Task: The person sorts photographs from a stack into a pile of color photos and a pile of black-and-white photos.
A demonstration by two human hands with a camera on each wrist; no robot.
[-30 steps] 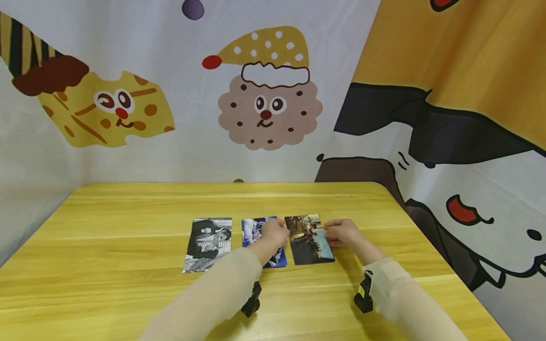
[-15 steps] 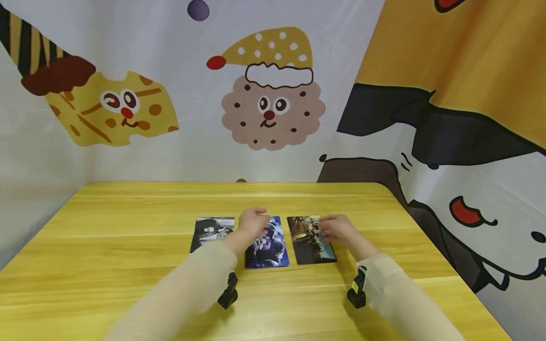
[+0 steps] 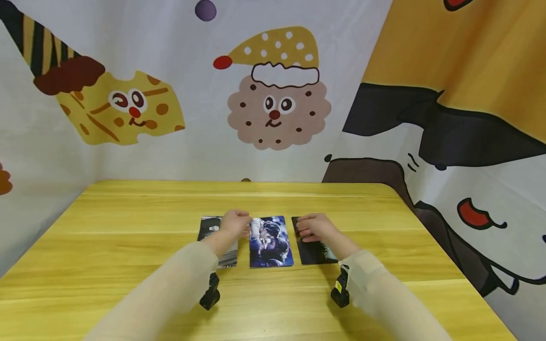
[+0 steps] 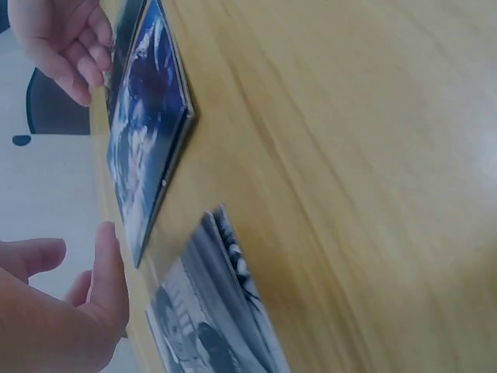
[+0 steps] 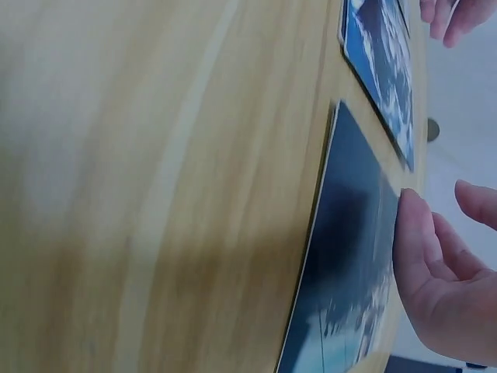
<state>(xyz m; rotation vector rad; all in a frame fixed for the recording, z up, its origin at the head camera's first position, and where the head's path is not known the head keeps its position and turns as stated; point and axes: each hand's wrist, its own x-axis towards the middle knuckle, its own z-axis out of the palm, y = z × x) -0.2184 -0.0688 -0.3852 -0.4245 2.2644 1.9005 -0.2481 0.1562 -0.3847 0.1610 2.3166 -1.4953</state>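
One cartoon-printed curtain [image 3: 170,28] fills everything toward twelve o'clock, and in front of it lies a broad wood-grain surface [image 3: 128,227], with two pale sleeves [image 3: 164,286] coming in from about seven and five. Take the blue photo cards [image 3: 271,241] as the middle of the dial: the black-and-white photo cards [image 4: 213,311] lie at nine o'clock, the dark photo card [image 3: 314,253] at three, a narrow gap on either side. At ten, the left hand [image 3: 232,223] is poised by the far corner of the black-and-white ones, fingers loosely extended, gripping nothing; at two, the right hand [image 3: 317,227] hangs over the far part of the dark one, relaxed and likewise empty. Whether either is actually touching, I can't tell. I'd say any nudge belongs on the card edges, light and flat, since pressing down on those glossy faces could make the upper layers skate. Moving each side gently would help preserve the gaps, and the black wrist cameras [image 3: 210,292] should ride above the cards. Smallest of all, the black-and-white layers are slipped out of line at one edge; a soft fingertip tap there would suit better than a squeeze.
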